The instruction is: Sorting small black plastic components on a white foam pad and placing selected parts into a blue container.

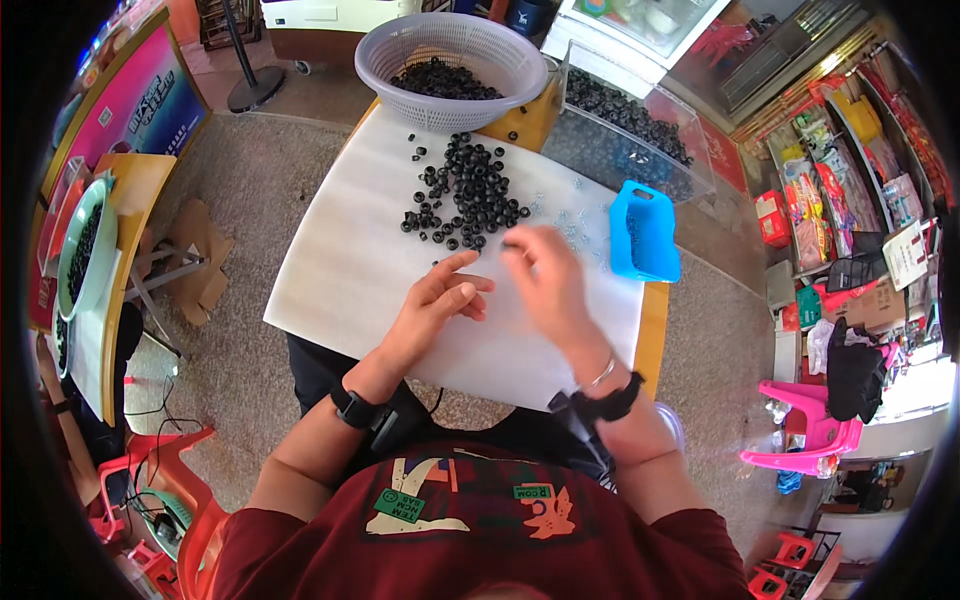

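A loose pile of small black ring-like pieces [475,190] lies on the white board [350,255]. Just in front of the pile, my left hand [438,300] hovers with its fingers apart and nothing in them. My right hand [548,285], slightly smeared by motion, is beside it at the pile's near right edge. Its thumb and forefinger pinch a small black piece [509,246]. Tiny bluish transparent bits [570,225] are scattered right of the pile, next to a blue plastic basket [645,235].
At the board's far end stands a lilac colander [450,115] holding black pieces. A transparent bin [625,150] of similar pieces is right of it. Another table with a pale green basin [85,250] stands at left, near a person's arm [62,420]. Shelves [825,190] line the right.
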`<action>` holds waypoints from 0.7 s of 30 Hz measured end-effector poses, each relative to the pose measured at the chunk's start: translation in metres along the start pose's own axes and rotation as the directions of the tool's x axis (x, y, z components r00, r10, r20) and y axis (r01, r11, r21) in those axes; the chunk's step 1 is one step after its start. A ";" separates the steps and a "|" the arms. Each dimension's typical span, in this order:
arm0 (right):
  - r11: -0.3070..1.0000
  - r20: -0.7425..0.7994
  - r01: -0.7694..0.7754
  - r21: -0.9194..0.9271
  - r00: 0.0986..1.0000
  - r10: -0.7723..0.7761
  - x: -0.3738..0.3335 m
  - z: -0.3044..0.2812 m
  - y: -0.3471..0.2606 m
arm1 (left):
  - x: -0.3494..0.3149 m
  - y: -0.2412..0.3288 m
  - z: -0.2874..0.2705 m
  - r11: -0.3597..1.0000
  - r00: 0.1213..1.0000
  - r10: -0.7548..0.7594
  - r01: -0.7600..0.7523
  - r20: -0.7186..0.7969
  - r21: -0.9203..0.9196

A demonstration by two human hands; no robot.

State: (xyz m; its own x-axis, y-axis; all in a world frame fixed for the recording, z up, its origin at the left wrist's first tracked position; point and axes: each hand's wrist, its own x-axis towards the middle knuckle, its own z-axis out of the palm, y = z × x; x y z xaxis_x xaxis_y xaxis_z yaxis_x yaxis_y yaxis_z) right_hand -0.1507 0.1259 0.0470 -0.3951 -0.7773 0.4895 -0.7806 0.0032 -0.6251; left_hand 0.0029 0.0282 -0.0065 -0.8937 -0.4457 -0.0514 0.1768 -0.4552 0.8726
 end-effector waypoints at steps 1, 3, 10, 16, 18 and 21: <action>0.999 -0.099 -0.033 -0.025 0.995 0.030 0.015 -0.009 0.008 | 0.001 0.001 0.000 1.000 1.000 -0.006 0.006 0.011 0.002; 0.994 -0.286 -0.070 -0.089 0.957 0.042 0.054 -0.033 0.029 | -0.002 0.001 0.000 1.000 0.999 -0.024 0.023 0.034 0.021; 0.831 -0.444 -0.224 -0.510 0.895 -0.031 0.140 -0.096 0.115 | 0.000 -0.002 -0.006 0.996 0.994 -0.045 0.037 0.099 0.084; 0.970 -0.144 0.057 -0.238 0.985 -0.093 0.068 -0.023 0.056 | -0.002 -0.005 -0.006 0.982 0.967 -0.079 0.033 0.242 0.186; 0.997 0.043 0.066 -0.038 0.997 -0.064 0.037 0.007 0.043 | -0.004 -0.002 -0.004 0.973 0.956 -0.095 0.030 0.278 0.229; 0.999 0.149 0.042 -0.018 0.988 -0.039 0.012 0.039 0.033 | -0.005 0.000 -0.004 0.955 0.956 -0.103 0.018 0.275 0.296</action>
State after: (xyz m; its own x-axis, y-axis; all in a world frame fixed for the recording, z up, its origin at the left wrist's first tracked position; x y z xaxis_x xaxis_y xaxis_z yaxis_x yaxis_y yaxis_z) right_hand -0.1623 0.0918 0.0087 -0.2883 -0.8617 0.4175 -0.8049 -0.0180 -0.5931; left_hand 0.0092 0.0271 -0.0084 -0.9859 -0.1674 -0.0056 0.0309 -0.2150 0.9761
